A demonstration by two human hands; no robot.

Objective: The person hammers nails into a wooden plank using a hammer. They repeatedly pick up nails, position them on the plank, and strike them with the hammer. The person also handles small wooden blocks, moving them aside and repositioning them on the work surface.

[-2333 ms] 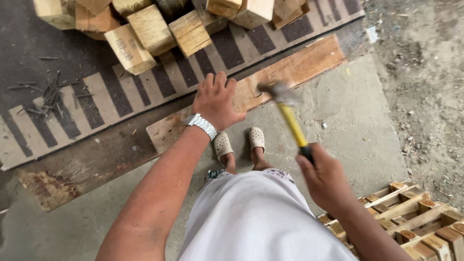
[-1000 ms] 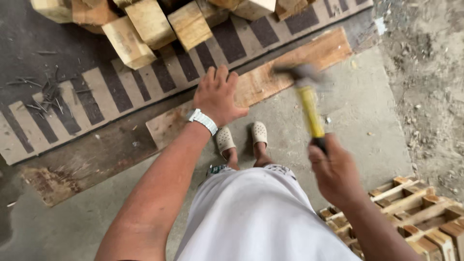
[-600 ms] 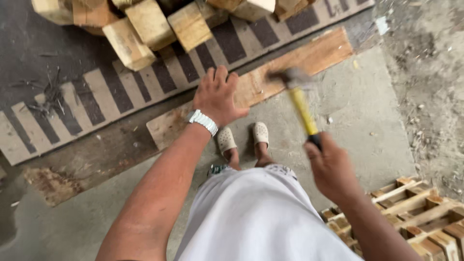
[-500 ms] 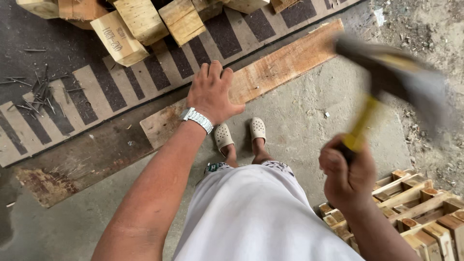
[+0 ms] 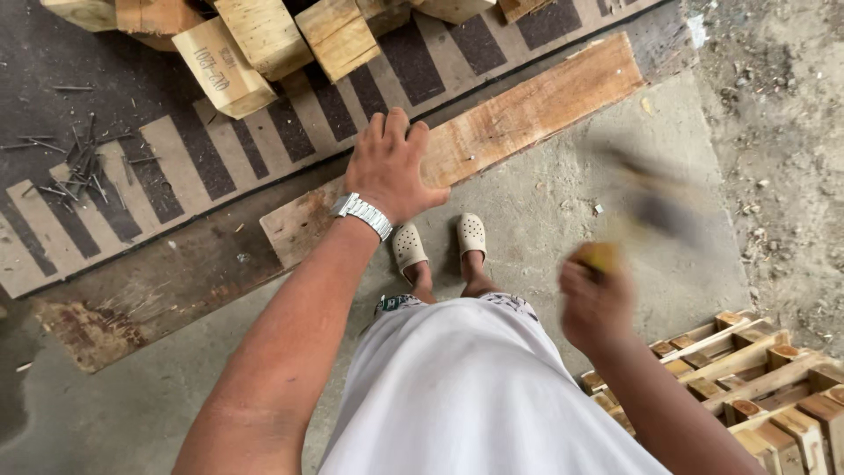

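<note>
Nearest the camera, the right hand (image 5: 596,303) has its fingers clamped on the yellow handle of a hammer (image 5: 646,207), which is blurred and raised above the concrete floor (image 5: 545,207). Beyond the feet, the left hand (image 5: 393,167) lies flat with its fingers spread on a plank (image 5: 527,110). The plank rests on the floor, its long axis running from lower left to upper right. The hammer head hangs to the right of the left hand, on the near side of the plank. Farther off lie wooden blocks (image 5: 264,40) and loose nails (image 5: 75,163).
</note>
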